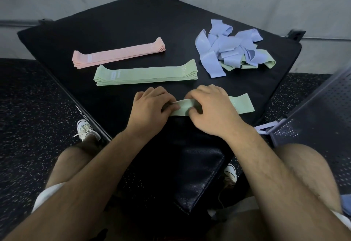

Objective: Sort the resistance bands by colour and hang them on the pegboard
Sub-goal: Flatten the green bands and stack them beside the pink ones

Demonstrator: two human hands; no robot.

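Both hands (152, 105) (210, 107) pinch a green band (239, 104).

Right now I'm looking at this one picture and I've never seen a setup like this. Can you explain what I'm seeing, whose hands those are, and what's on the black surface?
There is no machine here, only a person. The single picture comes from a camera worn on their head, looking down past their knees. Their left hand and right hand both pinch one held green band lying on the black pad. Farther away lie a neat pink stack, a neat green stack, and a tangled lilac pile with a stray green band partly under it. The perforated panel at the right edge is probably the pegboard.
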